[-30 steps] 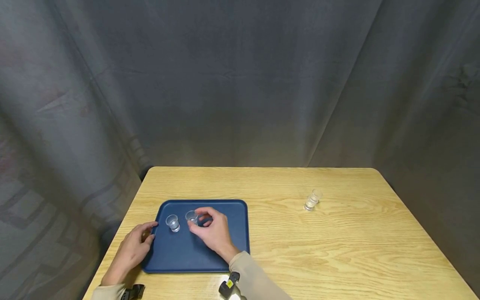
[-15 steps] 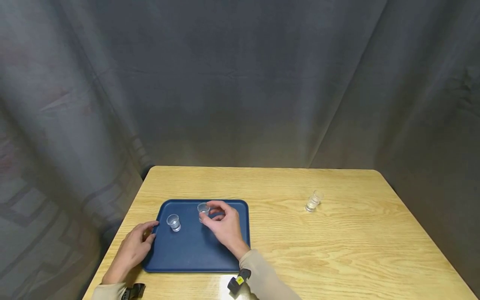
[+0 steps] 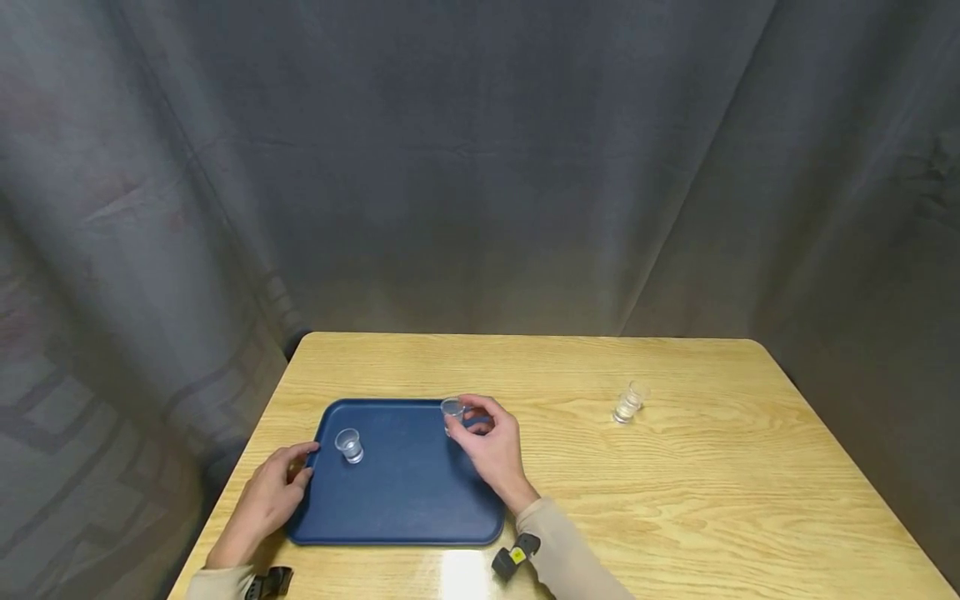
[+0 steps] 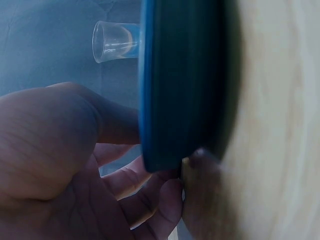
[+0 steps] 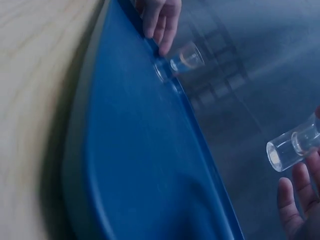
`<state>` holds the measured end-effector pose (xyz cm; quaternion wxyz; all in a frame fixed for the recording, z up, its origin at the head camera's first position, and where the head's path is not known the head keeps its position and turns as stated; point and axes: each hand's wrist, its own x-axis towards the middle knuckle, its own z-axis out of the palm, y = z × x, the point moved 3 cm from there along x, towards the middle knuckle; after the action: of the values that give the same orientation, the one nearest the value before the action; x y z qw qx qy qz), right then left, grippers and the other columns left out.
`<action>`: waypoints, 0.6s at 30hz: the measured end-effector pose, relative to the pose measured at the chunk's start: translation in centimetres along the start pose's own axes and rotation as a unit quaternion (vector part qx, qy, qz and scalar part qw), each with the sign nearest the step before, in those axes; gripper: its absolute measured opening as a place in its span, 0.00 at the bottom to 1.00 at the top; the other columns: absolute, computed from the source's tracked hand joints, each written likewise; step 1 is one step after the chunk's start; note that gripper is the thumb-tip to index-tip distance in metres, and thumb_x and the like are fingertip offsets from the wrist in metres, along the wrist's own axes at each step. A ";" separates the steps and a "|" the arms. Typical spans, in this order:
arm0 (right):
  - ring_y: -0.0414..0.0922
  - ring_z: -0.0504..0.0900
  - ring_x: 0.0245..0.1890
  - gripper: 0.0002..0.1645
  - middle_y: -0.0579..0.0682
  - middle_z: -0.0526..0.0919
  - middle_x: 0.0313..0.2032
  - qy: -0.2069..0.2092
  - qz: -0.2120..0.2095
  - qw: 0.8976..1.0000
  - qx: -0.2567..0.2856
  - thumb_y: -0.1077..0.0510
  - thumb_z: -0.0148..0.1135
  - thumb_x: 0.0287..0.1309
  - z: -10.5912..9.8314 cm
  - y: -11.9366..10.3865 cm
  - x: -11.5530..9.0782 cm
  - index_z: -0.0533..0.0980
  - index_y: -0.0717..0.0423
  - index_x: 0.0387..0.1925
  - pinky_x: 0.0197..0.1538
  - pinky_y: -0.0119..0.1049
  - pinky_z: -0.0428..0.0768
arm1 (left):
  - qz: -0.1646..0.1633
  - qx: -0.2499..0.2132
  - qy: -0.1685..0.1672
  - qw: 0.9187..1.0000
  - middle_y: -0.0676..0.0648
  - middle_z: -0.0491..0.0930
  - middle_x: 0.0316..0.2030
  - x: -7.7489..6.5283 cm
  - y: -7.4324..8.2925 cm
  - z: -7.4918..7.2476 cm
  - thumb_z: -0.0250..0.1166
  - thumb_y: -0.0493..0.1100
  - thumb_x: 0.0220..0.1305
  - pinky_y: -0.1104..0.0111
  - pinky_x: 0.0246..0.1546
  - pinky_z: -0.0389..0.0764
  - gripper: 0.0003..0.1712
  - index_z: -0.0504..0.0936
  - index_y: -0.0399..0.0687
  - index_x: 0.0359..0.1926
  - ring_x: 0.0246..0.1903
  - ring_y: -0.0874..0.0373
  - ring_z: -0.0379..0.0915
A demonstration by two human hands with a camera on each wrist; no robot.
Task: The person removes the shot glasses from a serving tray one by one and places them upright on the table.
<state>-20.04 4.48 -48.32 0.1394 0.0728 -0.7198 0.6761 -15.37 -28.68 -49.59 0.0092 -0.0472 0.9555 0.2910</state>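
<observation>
The right hand (image 3: 491, 446) holds a small clear shot glass (image 3: 452, 408) by its side, between the thumb and the bent fingers (image 5: 302, 182). This held glass is about upright, above the far right part of a dark blue tray (image 3: 397, 492), and the right wrist view shows it apart from the tray surface. The left hand (image 3: 270, 492) is at the left side of the tray. Its fingers are loosely bent and touch the rim, without closing around it; in the left wrist view, the thumb lies against the upper edge.

A second shot glass (image 3: 348, 446), also clear, stands upright on the tray, in the left half, near the left hand and well apart from the held one. The tray lies flat on the left side of a light wood counter (image 3: 712, 483). To the right, well apart from the tray, clear glassware (image 3: 628, 404) stands on the counter; I cannot tell whether it is one glass or a stack. Both arms wear beige sleeves (image 3: 573, 554) and black wrist devices (image 3: 516, 557), the right one with a yellow mark. Behind the counter hangs a dark grey curtain (image 3: 465, 167).
</observation>
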 end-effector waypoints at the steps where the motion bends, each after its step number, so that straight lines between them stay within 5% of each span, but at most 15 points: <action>1: 0.57 0.86 0.40 0.18 0.55 0.90 0.44 0.003 0.003 1.000 0.000 0.64 0.80 0.55 -0.3 0.0 0.1 0.88 0.56 0.49 0.40 0.27 0.83 | 0.001 0.001 0.001 1.000 0.30 0.81 0.57 0.0 0.0 0.0 0.62 0.35 0.73 0.48 0.49 0.76 0.24 0.80 0.37 0.67 0.45 0.44 0.77; 8: 0.49 0.85 0.39 0.18 0.57 0.90 0.44 0.021 0.022 1.000 -0.005 0.66 0.79 0.55 -2.9 0.1 0.6 0.88 0.58 0.49 0.40 0.28 0.83 | -0.003 0.000 0.000 1.000 0.31 0.80 0.58 0.0 -0.1 -0.1 0.61 0.35 0.74 0.47 0.49 0.76 0.24 0.79 0.38 0.68 0.47 0.43 0.77; 18: 0.33 0.84 0.37 0.17 0.61 0.90 0.44 0.062 -0.004 0.998 -0.024 0.66 0.77 0.57 -7.7 0.6 1.5 0.87 0.63 0.49 0.42 0.26 0.83 | -0.009 -0.007 -0.004 1.000 0.29 0.79 0.60 -0.1 0.0 0.1 0.61 0.35 0.74 0.45 0.52 0.77 0.24 0.79 0.38 0.69 0.49 0.41 0.78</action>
<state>-20.85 12.32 -48.10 0.1886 0.0304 -0.7255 0.6612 -15.23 -28.65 -49.63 0.0156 -0.0543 0.9529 0.2980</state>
